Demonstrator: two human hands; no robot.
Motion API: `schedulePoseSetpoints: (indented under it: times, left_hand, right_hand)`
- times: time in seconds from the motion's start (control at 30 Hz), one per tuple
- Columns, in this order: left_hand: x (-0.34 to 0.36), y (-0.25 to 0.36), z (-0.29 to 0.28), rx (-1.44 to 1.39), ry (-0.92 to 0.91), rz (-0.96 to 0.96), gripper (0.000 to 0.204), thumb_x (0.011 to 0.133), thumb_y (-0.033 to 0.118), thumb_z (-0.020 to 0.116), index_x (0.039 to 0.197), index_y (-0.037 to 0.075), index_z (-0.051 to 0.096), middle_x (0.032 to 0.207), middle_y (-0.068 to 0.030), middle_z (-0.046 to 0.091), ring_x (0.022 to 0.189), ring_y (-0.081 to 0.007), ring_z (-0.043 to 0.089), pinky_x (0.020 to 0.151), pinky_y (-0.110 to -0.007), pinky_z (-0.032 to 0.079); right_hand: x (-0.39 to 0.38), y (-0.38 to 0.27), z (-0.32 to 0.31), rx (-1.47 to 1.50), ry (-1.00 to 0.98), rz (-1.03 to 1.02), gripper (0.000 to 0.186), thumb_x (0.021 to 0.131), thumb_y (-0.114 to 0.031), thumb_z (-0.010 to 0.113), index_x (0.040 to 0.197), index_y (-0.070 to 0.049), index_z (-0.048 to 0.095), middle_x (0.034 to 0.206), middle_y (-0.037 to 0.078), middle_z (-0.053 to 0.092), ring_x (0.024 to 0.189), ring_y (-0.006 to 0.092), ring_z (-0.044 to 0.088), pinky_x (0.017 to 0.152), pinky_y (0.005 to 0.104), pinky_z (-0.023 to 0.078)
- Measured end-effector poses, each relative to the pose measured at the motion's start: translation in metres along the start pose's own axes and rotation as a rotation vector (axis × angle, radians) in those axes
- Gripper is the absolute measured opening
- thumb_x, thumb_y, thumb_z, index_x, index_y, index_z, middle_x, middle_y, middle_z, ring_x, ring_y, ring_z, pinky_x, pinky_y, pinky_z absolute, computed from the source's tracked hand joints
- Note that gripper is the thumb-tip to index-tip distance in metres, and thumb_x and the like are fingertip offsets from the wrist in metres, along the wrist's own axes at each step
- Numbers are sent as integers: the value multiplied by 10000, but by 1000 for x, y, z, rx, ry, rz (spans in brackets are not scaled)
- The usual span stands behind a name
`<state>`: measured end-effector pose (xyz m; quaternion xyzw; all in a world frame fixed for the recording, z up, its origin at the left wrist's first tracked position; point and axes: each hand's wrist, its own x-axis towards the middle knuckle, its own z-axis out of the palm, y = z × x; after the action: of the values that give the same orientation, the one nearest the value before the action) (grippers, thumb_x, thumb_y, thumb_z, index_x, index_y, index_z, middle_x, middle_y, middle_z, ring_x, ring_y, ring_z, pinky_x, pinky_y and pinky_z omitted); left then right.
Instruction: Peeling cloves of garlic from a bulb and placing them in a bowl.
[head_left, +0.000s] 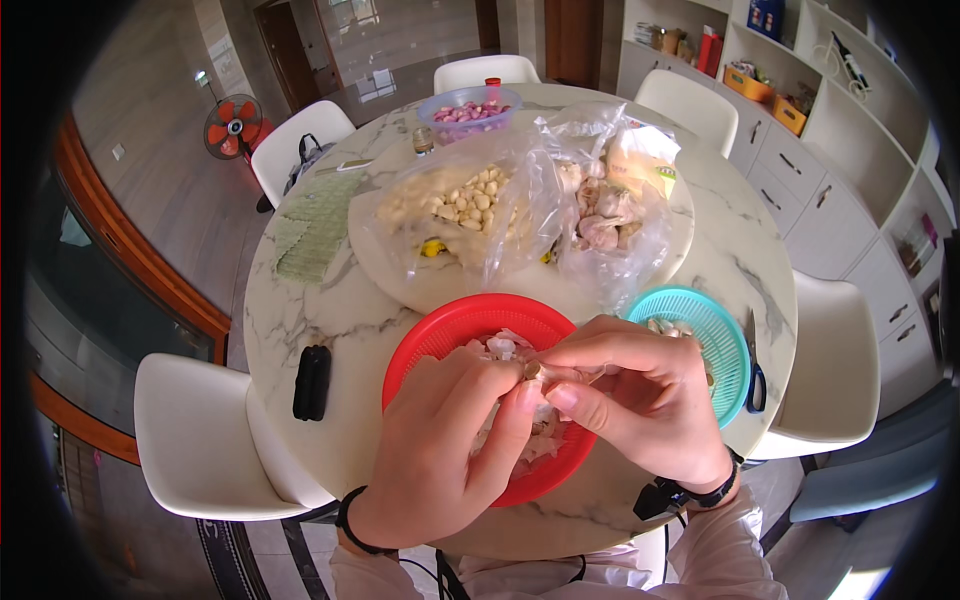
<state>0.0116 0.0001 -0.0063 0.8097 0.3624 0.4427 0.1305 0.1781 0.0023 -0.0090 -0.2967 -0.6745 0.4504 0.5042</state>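
Above the red basket (430, 335), my left hand (430, 440) and my right hand (650, 395) meet, both closed in a pinch. Between their thumbs and fingertips is a garlic clove (534, 371) with papery skin on it, partly covered by the fingers. Loose garlic skins (505, 347) lie in the basket below, largely hidden by my hands. Just beyond my right hand stands a turquoise basket (735, 350) holding garlic cloves (672, 328).
Clear bags of peeled cloves (470, 205) and garlic bulbs (610, 215) lie on the table's raised round centre. Scissors (756, 385) rest at the right, a black case (312, 382) and a green cloth (312, 232) at the left. A bowl (462, 103) of purplish pieces stands behind; white chairs (190, 430) surround the table.
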Motion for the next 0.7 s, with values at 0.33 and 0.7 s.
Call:
schedulePoseSetpoints:
  times: [0.33, 0.7]
  left_hand:
    - [1, -4, -1, -163, 14, -87, 36, 769, 46, 555, 787, 25, 533, 669, -64, 523, 529, -178, 461, 481, -270, 377]
    - [3, -8, -11, 244, -119, -269, 74, 760, 81, 574, 815, 40, 546, 673, -73, 549, 551, -222, 495, 599, -311, 368]
  right_hand:
    - [3, 4, -7, 464, -96, 294, 221, 818, -106, 550, 995, 27, 550, 847, 32, 586, 674, 74, 528, 583, 200, 438]
    - [7, -1, -13, 737, -29, 388, 289, 841, -129, 499, 1004, 109, 486, 775, 101, 544, 609, 110, 503, 522, 195, 412]
